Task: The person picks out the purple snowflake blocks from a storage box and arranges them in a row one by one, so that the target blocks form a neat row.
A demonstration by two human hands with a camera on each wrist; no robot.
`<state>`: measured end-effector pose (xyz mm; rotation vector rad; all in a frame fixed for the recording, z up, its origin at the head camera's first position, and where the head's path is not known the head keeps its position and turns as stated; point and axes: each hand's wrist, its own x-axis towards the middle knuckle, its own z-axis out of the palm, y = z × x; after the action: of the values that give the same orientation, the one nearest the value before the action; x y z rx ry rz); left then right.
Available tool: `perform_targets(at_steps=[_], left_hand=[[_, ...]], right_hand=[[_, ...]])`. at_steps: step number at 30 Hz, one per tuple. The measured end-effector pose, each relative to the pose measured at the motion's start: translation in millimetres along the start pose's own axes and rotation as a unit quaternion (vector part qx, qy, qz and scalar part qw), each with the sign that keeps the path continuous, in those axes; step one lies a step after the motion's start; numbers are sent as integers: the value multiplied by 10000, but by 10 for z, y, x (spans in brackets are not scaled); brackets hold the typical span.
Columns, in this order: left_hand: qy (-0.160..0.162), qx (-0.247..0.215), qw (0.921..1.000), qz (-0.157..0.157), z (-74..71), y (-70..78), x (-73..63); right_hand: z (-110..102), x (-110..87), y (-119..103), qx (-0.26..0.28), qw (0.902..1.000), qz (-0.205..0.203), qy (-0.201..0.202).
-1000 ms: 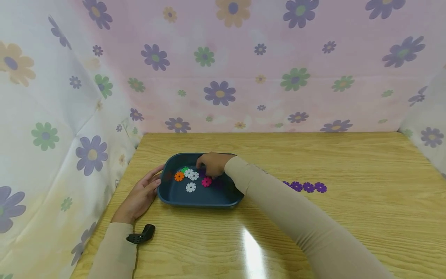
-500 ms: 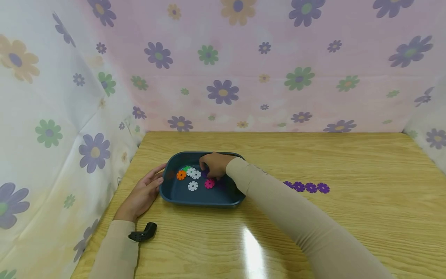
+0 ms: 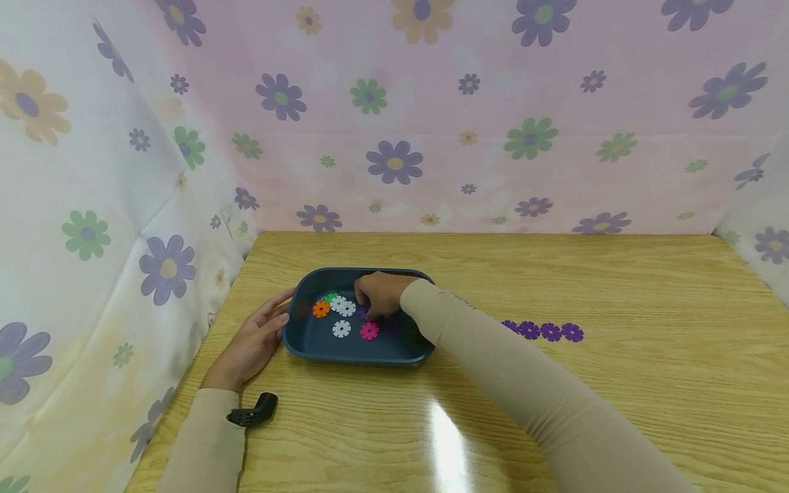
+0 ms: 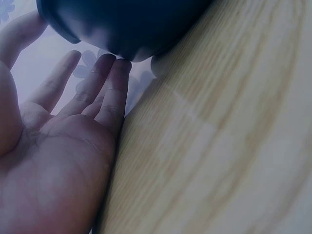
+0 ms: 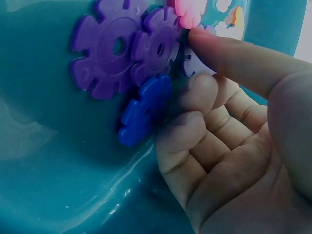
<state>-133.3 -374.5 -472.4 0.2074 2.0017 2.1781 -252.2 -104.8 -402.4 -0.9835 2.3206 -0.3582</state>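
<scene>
A wood-grain surface fills the lower part of the head view, a bright streak of light lying on its near part. Closest are two beige sleeves, the left sleeve with a black device at its wrist and the right sleeve slanting across the surface.

Beyond them stands a dark blue tray. The left hand is at its left end, fingers straight and spread, the tips against the outer wall and nothing gripped.

On the tray's floor lie notched, flower-shaped pieces: a white piece and a pink piece nearer, an orange piece and two overlapping white pieces farther in, then a green piece partly covered. The right hand reaches inside, its fingers bent and its thumb apart from them, with nothing seen pinched between; close by are a blue piece and two overlapping purple pieces.

Right of the tray, a row of purple discs runs out from behind the sleeve. Floral cloth hangs at the back.
</scene>
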Motion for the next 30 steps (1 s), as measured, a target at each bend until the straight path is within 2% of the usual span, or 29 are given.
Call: perform_targets(at_steps=[12,21,26,30], left_hand=[[19,11,10000,-30,4,2,-2],[-52,13,10000,-14,24,7,11],[10,58,10000,-39,28,11,2],[-28,90,10000,-25,19,11,-19]], right_hand=[[-3,-45,-53,-196,9992,-302,171],[-53,-133,-40,376,9987,-324,-105],[-153,-209,-18,467,9968,-639,95],[-252,-335,-14,524,9927,-944,543]])
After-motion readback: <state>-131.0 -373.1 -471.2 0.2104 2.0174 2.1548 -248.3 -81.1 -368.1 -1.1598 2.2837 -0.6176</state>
